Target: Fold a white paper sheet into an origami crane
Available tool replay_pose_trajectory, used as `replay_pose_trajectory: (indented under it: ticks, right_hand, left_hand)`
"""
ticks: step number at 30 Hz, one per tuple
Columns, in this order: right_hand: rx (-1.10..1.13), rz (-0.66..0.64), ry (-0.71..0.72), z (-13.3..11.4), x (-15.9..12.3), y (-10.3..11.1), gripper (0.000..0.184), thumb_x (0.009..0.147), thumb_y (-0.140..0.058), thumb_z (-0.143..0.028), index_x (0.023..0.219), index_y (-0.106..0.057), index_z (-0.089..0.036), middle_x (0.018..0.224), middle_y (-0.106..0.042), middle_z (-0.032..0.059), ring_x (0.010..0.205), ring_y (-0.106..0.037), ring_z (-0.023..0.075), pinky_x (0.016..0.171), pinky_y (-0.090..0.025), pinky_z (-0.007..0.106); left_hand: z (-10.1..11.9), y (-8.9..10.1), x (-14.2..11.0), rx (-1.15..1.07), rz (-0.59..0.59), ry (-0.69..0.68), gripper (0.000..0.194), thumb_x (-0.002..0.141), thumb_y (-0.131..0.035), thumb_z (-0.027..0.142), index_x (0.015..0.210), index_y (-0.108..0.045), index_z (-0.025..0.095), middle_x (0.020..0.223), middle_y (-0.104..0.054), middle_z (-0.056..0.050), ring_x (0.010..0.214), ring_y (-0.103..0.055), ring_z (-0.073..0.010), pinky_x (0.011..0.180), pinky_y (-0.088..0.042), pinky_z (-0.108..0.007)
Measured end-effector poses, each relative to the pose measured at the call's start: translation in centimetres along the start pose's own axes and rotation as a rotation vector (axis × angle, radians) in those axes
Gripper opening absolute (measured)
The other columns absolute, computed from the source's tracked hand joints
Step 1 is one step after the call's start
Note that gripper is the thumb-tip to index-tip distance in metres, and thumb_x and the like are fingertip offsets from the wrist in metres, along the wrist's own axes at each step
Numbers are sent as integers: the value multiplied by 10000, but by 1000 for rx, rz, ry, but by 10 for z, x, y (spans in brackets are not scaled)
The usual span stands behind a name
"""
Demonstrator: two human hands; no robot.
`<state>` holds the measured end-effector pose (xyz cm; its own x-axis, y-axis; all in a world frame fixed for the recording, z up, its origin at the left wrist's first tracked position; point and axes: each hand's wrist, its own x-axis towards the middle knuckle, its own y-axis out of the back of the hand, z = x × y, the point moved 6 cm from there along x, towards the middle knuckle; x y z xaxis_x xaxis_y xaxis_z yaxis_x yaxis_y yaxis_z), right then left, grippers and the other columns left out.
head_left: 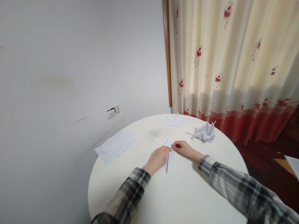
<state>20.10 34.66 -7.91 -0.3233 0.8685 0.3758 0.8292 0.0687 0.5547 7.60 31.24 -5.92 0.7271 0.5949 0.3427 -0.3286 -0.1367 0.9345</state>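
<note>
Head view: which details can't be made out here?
- Grip on the folded paper: too small; the left hand covers part, and the fingertips of the right hand blur into it.
- Number of pieces in the paper cluster: they overlap.
- Small shape on the far paper: too small and blurred.
- White sheet: cut off by the right edge.
- Near rim of the table: cut off by the bottom edge.

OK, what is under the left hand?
Part of the folded white paper, above the round table; whatever the left hand covers cannot be seen.
</note>
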Motion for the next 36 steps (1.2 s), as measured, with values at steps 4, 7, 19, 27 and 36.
replay_pose_trajectory:
  ticks: [4, 7, 19, 27, 36]
  right_hand:
    - [9, 10, 4, 0, 0, 0, 112, 695, -513, -166, 745, -604, -125, 652, -582, 12, 585, -486, 101, 569, -399, 206]
    - [13, 11, 1, 1, -1, -1, 107, 693, -515, -168, 739, -604, -128, 650, -582, 10, 584, -486, 101, 567, -400, 205]
    - [93, -18, -21, 6, 0, -3, 139, 687, -570, -250, 751, -597, -130, 640, -563, 2, 585, -490, 101, 565, -407, 208]
    - [32, -47, 35, 4, 0, -3, 179, 670, -611, -286, 767, -598, -137, 675, -554, 4, 614, -496, 106, 575, -404, 209]
    - [-181, -11, 87, -2, -1, -3, 203, 693, -607, -334, 776, -602, -149, 706, -553, 21, 634, -490, 120, 592, -388, 222]
  left_hand:
    - [1, 4, -1, 38, -4, -7, 317, 742, -423, 13, 978, -564, 170, 967, -588, -36, 925, -505, -159, 844, -395, -274]
    - [1, 3, -2, 38, -24, -41, 346, 753, -437, 33, 1021, -564, 210, 991, -586, -23, 924, -511, -150, 835, -401, -264]
    - [-2, 0, 1, 34, -56, -33, 319, 786, -452, 81, 1013, -594, 255, 1027, -575, -21, 938, -515, -163, 835, -401, -273]
    - [-8, -6, 0, 9, -51, -5, 360, 742, -451, 34, 1005, -597, 232, 1034, -593, -20, 946, -524, -149, 862, -398, -267]
    - [-5, -5, 0, 45, -55, -40, 305, 754, -455, 49, 967, -607, 208, 1031, -593, -37, 952, -526, -156, 858, -403, -279]
